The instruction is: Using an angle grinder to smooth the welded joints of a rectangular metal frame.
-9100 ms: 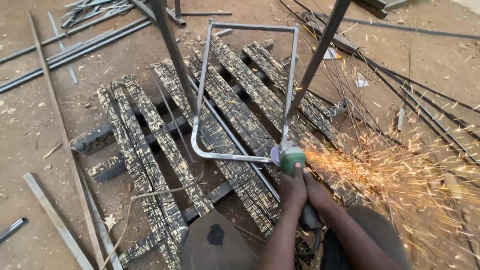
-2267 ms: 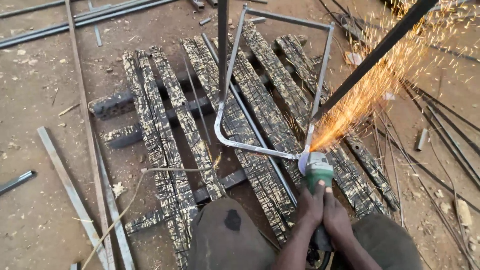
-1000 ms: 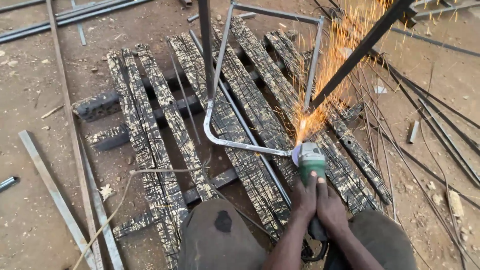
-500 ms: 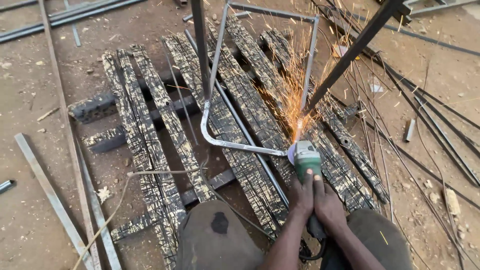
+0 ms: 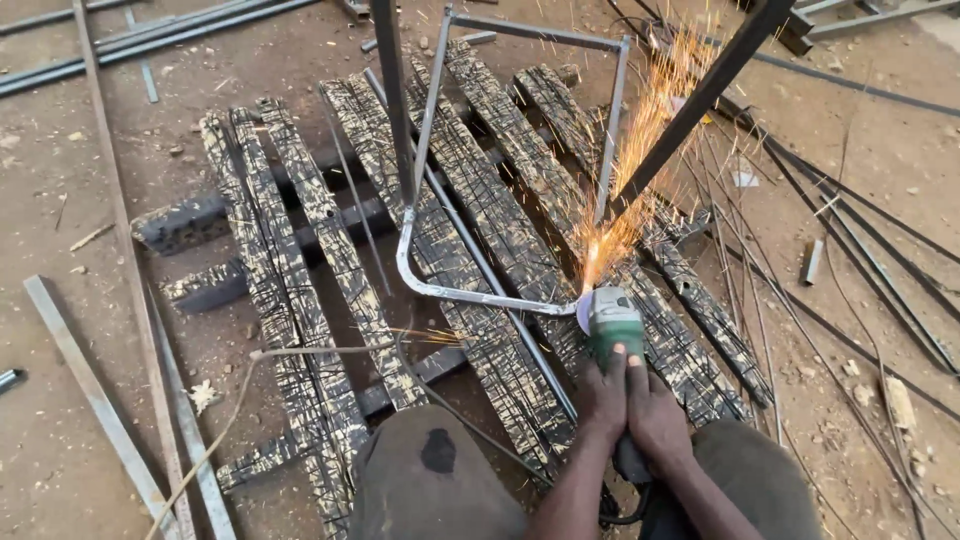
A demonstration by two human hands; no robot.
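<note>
Sparks fly where grinder meets steel frame

Hands grip one tool together: the left hand [image 5: 603, 392] and the right hand [image 5: 657, 418] are both closed around the body of a green angle grinder [image 5: 612, 322], side by side and touching. The grinder's disc touches the near right corner of a grey metal frame [image 5: 430, 180], which has one rounded corner and lies on a pallet of scorched, blackened slats [image 5: 300, 290] on the dirt floor. Orange sparks [image 5: 625, 190] stream up and away from the contact point. A dark square tube [image 5: 700, 105] slants across above the frame. Thin rods [image 5: 840, 250] lie scattered to the right, flat steel strips [image 5: 90, 390] to the left.
</note>
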